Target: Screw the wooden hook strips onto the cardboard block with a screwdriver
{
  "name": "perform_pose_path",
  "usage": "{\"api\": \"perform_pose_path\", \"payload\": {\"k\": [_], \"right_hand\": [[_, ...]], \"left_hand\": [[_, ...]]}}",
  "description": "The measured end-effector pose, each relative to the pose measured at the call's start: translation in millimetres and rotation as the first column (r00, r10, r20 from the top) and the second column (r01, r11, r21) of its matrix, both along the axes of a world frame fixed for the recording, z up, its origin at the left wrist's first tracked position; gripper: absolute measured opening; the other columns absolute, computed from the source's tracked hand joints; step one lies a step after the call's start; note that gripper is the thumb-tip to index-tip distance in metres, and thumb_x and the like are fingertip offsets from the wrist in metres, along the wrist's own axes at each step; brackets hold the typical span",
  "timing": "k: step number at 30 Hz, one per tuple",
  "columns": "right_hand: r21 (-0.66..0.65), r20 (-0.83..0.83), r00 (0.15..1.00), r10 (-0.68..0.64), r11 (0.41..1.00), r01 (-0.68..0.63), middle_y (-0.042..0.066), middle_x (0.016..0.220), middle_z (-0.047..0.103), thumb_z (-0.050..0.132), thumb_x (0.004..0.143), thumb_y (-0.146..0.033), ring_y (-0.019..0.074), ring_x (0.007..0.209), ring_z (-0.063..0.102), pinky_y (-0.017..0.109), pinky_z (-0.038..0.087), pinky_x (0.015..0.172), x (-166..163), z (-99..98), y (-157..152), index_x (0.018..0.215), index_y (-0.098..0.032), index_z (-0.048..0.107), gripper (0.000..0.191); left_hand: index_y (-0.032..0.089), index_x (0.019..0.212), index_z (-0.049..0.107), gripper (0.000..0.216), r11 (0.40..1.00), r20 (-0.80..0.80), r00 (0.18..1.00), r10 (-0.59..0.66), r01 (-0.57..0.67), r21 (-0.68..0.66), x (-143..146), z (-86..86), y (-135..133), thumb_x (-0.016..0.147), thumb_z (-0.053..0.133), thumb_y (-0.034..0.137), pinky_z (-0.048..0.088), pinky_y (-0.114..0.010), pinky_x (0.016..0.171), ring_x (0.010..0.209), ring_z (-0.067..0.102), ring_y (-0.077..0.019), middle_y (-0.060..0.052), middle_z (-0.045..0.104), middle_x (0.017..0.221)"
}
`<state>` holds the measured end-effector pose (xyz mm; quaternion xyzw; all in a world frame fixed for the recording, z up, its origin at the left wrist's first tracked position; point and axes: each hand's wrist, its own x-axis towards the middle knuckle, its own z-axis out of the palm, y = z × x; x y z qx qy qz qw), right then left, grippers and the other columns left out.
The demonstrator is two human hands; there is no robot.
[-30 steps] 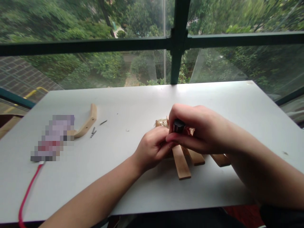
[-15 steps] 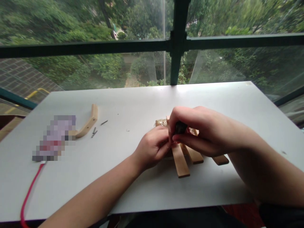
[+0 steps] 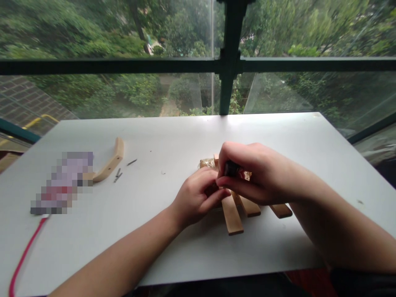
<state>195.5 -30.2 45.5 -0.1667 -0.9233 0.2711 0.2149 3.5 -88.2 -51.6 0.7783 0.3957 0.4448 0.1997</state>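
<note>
My right hand (image 3: 253,175) is closed around the dark handle of a screwdriver (image 3: 231,168), seen nearly end-on; its shaft and tip are hidden by my fingers. Close beside it, my left hand (image 3: 198,194) curls at the near wooden slat (image 3: 232,214), thumb laid across its upper end and fingertips partly hidden. Two more slats, a middle one (image 3: 250,207) and a right one (image 3: 281,210), stick out toward me beneath my right hand. Behind my hands shows a bundle in clear plastic wrap (image 3: 206,163), mostly covered.
A curved wooden piece with holes (image 3: 109,165) lies to the left. Several thin dark metal pieces, perhaps screws (image 3: 118,175), lie near it. Farther left is a blurred-out object (image 3: 63,181) with a red strap (image 3: 26,251). The white table (image 3: 173,128) ends at a green-framed window.
The view has shifted slightly. My left thumb has moved out over the slat, away from the fingers. My right hand stays closed on the screwdriver, at nearly the same spot.
</note>
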Motion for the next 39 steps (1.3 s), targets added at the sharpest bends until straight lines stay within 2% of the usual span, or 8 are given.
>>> {"api": "perform_pose_path", "payload": {"k": [6, 9, 12, 16, 23, 30, 35, 39], "right_hand": [[-0.03, -0.021, 1.0, 0.018, 0.999, -0.019, -0.003, 0.079, 0.059, 0.063, 0.09, -0.026, 0.0078, 0.062, 0.047, 0.022, 0.038, 0.056, 1.3, -1.0, -0.3, 0.101, -0.019, 0.051, 0.018], [-0.09, -0.087, 0.987, 0.135, 0.986, -0.142, 0.004, 0.096, 0.066, 0.06, 0.088, -0.016, 0.0111, 0.076, 0.057, 0.024, 0.044, 0.065, 3.4, 2.2, 1.9, 0.12, -0.016, 0.051, 0.033], [-0.112, -0.096, 0.975, 0.202, 0.971, -0.212, 0.003, 0.095, 0.065, 0.052, 0.087, -0.007, 0.0114, 0.078, 0.059, 0.024, 0.045, 0.068, 3.9, 4.9, 3.8, 0.115, -0.015, 0.053, 0.029], [-0.079, -0.034, 0.991, 0.127, 0.988, -0.13, -0.003, 0.08, 0.06, 0.057, 0.09, -0.013, 0.0082, 0.067, 0.052, 0.022, 0.04, 0.06, 1.4, 4.0, 4.6, 0.099, -0.017, 0.054, 0.01], [0.001, -0.065, 0.998, 0.024, 1.0, -0.024, -0.004, 0.074, 0.055, 0.063, 0.092, -0.024, 0.0064, 0.062, 0.046, 0.021, 0.035, 0.054, -0.8, -1.5, 4.0, 0.092, -0.018, 0.052, 0.013], [0.018, -0.064, 0.998, 0.004, 1.0, -0.003, -0.004, 0.072, 0.052, 0.061, 0.094, -0.029, 0.007, 0.061, 0.042, 0.021, 0.033, 0.053, -0.6, -3.0, 2.6, 0.089, -0.019, 0.049, 0.017], [0.02, -0.07, 0.997, -0.008, 1.0, 0.009, -0.005, 0.07, 0.051, 0.063, 0.091, -0.026, 0.0064, 0.058, 0.042, 0.021, 0.033, 0.052, -1.7, -4.1, 1.1, 0.087, -0.019, 0.049, 0.016], [0.003, -0.023, 0.999, -0.046, 0.999, 0.046, -0.002, 0.073, 0.057, 0.061, 0.092, -0.033, 0.0093, 0.06, 0.047, 0.024, 0.037, 0.054, -0.3, -3.1, -2.1, 0.09, -0.019, 0.051, 0.017]], "left_hand": [[0.017, 0.089, 0.067, 0.007, 0.999, 0.042, 0.999, -0.014, 0.016, -0.043, -1.0, 1.3, -0.5, 0.092, 0.063, 0.023, 0.052, -0.027, 0.075, 0.078, 0.063, -0.0155, -0.003, 0.068, 0.083], [0.017, 0.089, 0.068, 0.011, 0.998, 0.041, 0.999, -0.033, 0.035, -0.056, -1.9, 2.7, 0.2, 0.092, 0.061, 0.024, 0.053, -0.029, 0.076, 0.083, 0.065, -0.0179, -0.005, 0.07, 0.087], [0.017, 0.08, 0.067, 0.014, 1.0, 0.028, 1.0, -0.01, 0.01, -0.012, -1.6, 3.5, 1.0, 0.092, 0.06, 0.022, 0.052, -0.028, 0.073, 0.078, 0.063, -0.0168, -0.004, 0.069, 0.079], [0.017, 0.079, 0.065, 0.014, 0.999, 0.035, 0.999, -0.04, 0.038, 0.036, -0.5, 4.4, 1.8, 0.092, 0.06, 0.018, 0.052, -0.026, 0.074, 0.076, 0.062, -0.0151, -0.002, 0.067, 0.074], [0.017, 0.089, 0.068, 0.016, 0.999, 0.013, 0.999, -0.035, 0.035, -0.005, -0.2, 5.2, 1.7, 0.095, 0.056, 0.025, 0.052, -0.027, 0.074, 0.08, 0.063, -0.0165, -0.004, 0.07, 0.083], [0.018, 0.097, 0.068, 0.02, 0.998, 0.068, 0.997, -0.037, 0.041, -0.057, -0.1, 6.9, -1.0, 0.098, 0.051, 0.028, 0.052, -0.028, 0.076, 0.082, 0.063, -0.016, -0.004, 0.071, 0.09], [0.017, 0.093, 0.068, 0.017, 0.999, 0.108, 0.994, 0.016, -0.01, -0.053, 1.3, 2.9, -0.3, 0.092, 0.063, 0.034, 0.052, -0.028, 0.073, 0.078, 0.063, -0.0162, -0.005, 0.069, 0.085], [0.016, 0.088, 0.068, 0.018, 0.999, 0.084, 0.996, 0.024, -0.021, -0.037, 2.3, 0.3, 0.7, 0.092, 0.061, 0.033, 0.051, -0.03, 0.073, 0.077, 0.062, -0.0173, -0.006, 0.069, 0.083]]}}
